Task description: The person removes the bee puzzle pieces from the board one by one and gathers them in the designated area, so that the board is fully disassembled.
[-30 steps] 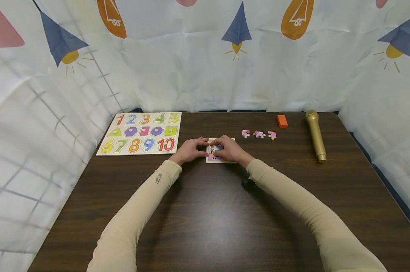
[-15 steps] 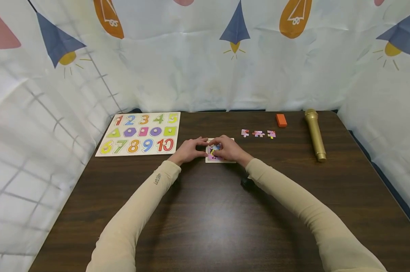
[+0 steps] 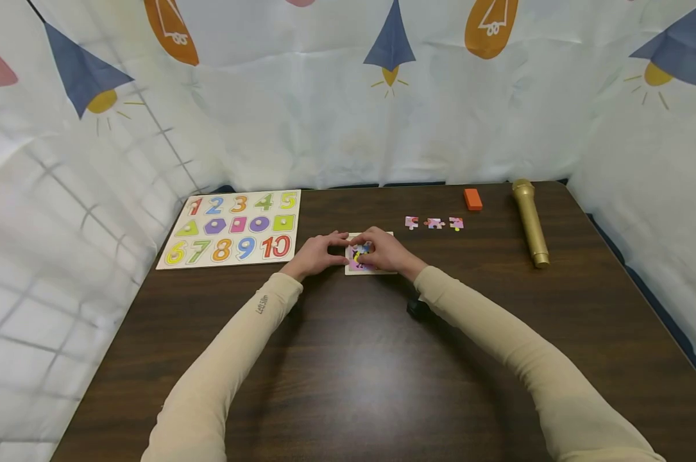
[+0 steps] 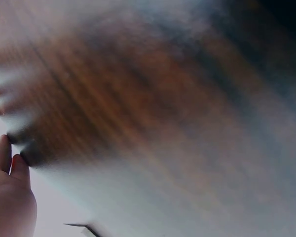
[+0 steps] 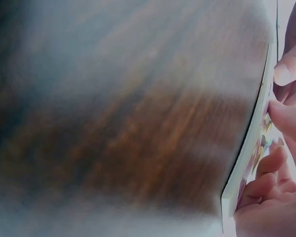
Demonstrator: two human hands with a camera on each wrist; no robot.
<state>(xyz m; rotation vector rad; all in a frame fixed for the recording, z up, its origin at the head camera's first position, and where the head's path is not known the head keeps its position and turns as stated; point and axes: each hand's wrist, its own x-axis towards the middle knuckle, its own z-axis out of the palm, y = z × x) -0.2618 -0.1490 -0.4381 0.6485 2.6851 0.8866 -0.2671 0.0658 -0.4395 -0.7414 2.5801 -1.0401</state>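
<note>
In the head view, a small jigsaw puzzle board (image 3: pixel 371 272) with a colourful picture lies flat near the table's middle, partly covered by both hands. My left hand (image 3: pixel 317 255) is at its left edge, thumb and index finger spread apart and touching it. My right hand (image 3: pixel 385 251) is over the picture with thumb and fingers brought together low on it. They seem to pinch a puzzle piece, which the fingers hide. In the right wrist view, the right hand's lower fingers (image 5: pixel 269 170) are curled against the board, and the left thumb (image 5: pixel 286 71) touches its edge.
Three loose puzzle pieces (image 3: pixel 434 222) lie in a row behind and right of the board. Further back are an orange block (image 3: pixel 473 199) and a gold microphone (image 3: pixel 530 224). A number-and-shape board (image 3: pixel 229 228) lies on the left. Printed curtains (image 3: pixel 324 115) enclose the table.
The head view has shifted slightly, so the scene sits a little further left in it. Both hands keep their places at the puzzle board.
</note>
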